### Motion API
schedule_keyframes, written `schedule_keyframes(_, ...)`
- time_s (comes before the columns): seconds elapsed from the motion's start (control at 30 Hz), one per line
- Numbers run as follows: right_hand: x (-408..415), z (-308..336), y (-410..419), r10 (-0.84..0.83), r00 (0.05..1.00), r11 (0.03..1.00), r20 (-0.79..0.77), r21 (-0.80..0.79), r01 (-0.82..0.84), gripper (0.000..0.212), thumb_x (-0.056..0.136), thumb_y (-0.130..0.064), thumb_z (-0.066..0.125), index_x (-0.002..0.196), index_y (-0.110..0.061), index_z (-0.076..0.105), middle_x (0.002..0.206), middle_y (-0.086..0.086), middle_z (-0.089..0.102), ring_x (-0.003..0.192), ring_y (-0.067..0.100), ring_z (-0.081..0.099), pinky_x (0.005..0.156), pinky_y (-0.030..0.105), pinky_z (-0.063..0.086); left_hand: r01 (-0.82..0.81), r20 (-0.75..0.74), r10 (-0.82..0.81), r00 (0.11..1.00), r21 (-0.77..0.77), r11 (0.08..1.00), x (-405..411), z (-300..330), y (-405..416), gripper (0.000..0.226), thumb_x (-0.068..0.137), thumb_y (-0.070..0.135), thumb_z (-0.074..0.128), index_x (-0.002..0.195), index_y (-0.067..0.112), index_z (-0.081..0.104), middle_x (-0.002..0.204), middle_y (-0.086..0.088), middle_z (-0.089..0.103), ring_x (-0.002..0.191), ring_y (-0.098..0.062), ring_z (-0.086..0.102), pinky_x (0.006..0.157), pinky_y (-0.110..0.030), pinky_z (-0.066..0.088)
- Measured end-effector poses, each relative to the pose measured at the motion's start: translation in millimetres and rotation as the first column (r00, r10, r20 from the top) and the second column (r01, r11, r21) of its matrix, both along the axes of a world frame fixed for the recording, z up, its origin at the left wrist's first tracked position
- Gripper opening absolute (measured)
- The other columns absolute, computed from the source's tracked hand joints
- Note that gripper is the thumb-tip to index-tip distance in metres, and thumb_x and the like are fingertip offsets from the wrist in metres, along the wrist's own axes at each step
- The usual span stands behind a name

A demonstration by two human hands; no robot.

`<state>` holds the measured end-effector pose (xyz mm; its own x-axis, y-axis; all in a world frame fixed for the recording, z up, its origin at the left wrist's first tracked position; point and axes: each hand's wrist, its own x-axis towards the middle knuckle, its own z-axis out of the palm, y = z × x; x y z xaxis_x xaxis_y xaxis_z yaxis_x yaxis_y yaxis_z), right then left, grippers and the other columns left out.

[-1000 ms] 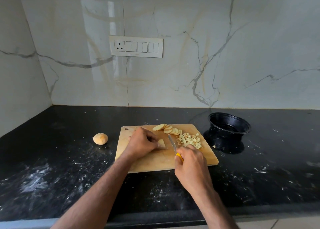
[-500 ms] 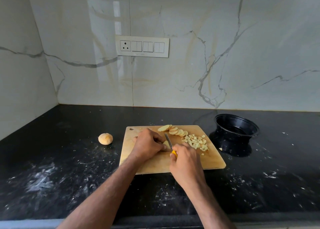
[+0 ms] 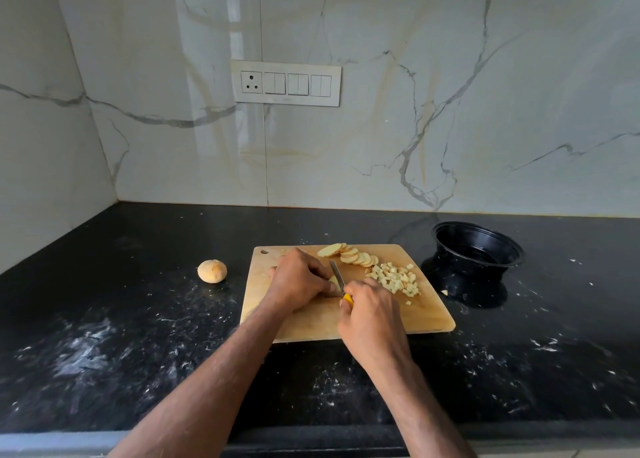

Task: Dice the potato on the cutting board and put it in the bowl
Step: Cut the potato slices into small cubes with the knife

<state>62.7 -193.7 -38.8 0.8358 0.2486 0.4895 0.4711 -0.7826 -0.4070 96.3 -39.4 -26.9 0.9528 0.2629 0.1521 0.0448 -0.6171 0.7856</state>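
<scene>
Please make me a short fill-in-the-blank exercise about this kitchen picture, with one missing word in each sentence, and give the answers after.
1. The right hand holds a knife with a ____ handle.
2. The bowl on the counter is ____ in colour.
3. The diced pieces lie on the cutting ____.
4. The left hand holds down a piece of ____.

Answers: yellow; black; board; potato
</scene>
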Motion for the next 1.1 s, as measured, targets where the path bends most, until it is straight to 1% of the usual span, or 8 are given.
schedule_keyframes(0.17,-3.5,-0.6,-0.2,0.015,1.0,1.0,-0.002,-0.021,-0.016,0.021,0.097,-0.018,0.062,0.115,-0.014,0.071,0.108,-0.003,0.062,0.083,0.006,0.05,0.075,0.014,0.045,-0.005,-0.017,0.005,1.0,-0.045,0.999,-0.1,3.4,-0.8,0.018,0.064,0.015,0.095,0.072,0.023,0.081,0.077,0.013,0.074,0.089,-0.01,0.067,0.097,-0.049,0.051)
schedule_keyframes(0.37,-10.8,-2.5,-7.4,0.038,0.999,0.997,-0.031,-0.062,-0.04,0.019,0.098,-0.015,0.059,0.113,-0.014,0.07,0.106,-0.004,0.058,0.085,0.005,0.047,0.068,0.01,0.038,-0.02,-0.03,0.019,0.999,-0.033,0.999,0.2,3.7,-2.4,0.015,0.07,0.013,0.092,0.078,0.022,0.082,0.082,0.012,0.074,0.088,-0.009,0.067,0.094,-0.044,0.056)
schedule_keyframes(0.5,-22.6,-1.5,-17.0,0.039,0.998,0.995,-0.049,-0.087,-0.043,0.017,0.099,-0.016,0.058,0.111,-0.016,0.07,0.108,-0.005,0.059,0.088,0.007,0.056,0.073,0.014,0.047,-0.023,-0.024,0.022,0.999,-0.023,0.999,-1.8,4.0,-3.9,0.016,0.072,0.012,0.09,0.074,0.024,0.08,0.08,0.012,0.073,0.085,-0.009,0.067,0.091,-0.044,0.058)
schedule_keyframes(0.6,-28.8,-3.6,-25.3,0.038,0.998,0.994,-0.056,-0.099,-0.044,0.015,0.099,-0.017,0.057,0.106,-0.017,0.07,0.106,-0.006,0.059,0.083,0.006,0.056,0.07,0.013,0.046,-0.02,-0.016,0.02,1.0,-0.033,0.999,-2.3,1.0,-1.7,0.015,0.072,0.013,0.09,0.075,0.024,0.08,0.078,0.012,0.074,0.081,-0.007,0.069,0.085,-0.039,0.061)
schedule_keyframes(0.7,-33.7,-2.2,-36.3,-0.009,0.999,0.997,-0.048,-0.074,0.005,0.02,0.099,-0.019,0.059,0.114,-0.018,0.07,0.113,-0.008,0.061,0.09,0.007,0.062,0.076,0.015,0.051,0.004,0.006,-0.004,1.0,-0.03,1.0,-5.5,-1.0,-0.2,0.013,0.073,0.016,0.09,0.077,0.026,0.082,0.081,0.015,0.075,0.085,-0.006,0.068,0.09,-0.04,0.058)
schedule_keyframes(0.8,-32.4,1.1,-42.1,-0.038,0.999,0.999,-0.02,-0.037,0.038,0.021,0.098,-0.02,0.06,0.117,-0.017,0.071,0.112,-0.009,0.06,0.094,0.007,0.062,0.084,0.019,0.053,0.025,0.036,-0.025,0.999,-0.003,1.0,-6.6,-2.5,2.3,0.014,0.076,0.016,0.088,0.082,0.028,0.081,0.083,0.018,0.074,0.085,-0.002,0.067,0.088,-0.03,0.058)
schedule_keyframes(0.93,-24.6,9.0,-33.4,-0.03,0.999,0.999,0.018,-0.021,0.03,0.021,0.098,-0.022,0.061,0.116,-0.018,0.07,0.11,-0.008,0.062,0.092,0.007,0.059,0.082,0.017,0.049,0.058,0.072,-0.056,0.996,-0.018,0.998,-6.6,-3.6,7.5,0.018,0.078,0.009,0.084,0.087,0.024,0.082,0.083,0.016,0.075,0.081,0.008,0.066,0.07,-0.008,0.051)
schedule_keyframes(1.1,-17.3,9.9,-16.1,0.026,1.0,0.998,-0.002,-0.048,-0.026,0.019,0.098,-0.022,0.061,0.114,-0.017,0.071,0.11,-0.005,0.062,0.094,0.007,0.059,0.079,0.017,0.051,0.047,0.083,-0.046,0.996,-0.011,0.999,-6.7,-4.2,8.2,0.019,0.075,0.007,0.085,0.09,0.018,0.082,0.085,0.011,0.076,0.08,-0.002,0.068,0.068,-0.008,0.05)
